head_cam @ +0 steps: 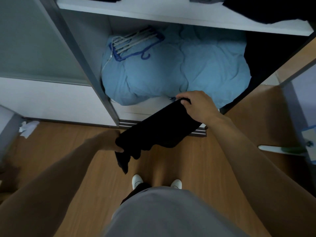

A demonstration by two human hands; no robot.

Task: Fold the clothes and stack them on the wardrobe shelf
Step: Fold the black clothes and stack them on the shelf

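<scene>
Holding black garment (159, 129) mid-frame, left hand (112, 140) and right hand (196, 106) gripping ends; loose lower corner may unfold before shelf (171, 16).

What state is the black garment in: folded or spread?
Partly folded into a narrow band: the black garment hangs between left hand and right hand, loose ends dangling.

Honestly, there was nothing to read here. No text, label, brand or number was legible on anything, not even on the black garment (159, 129) or the blue hanger (136, 47).
</scene>
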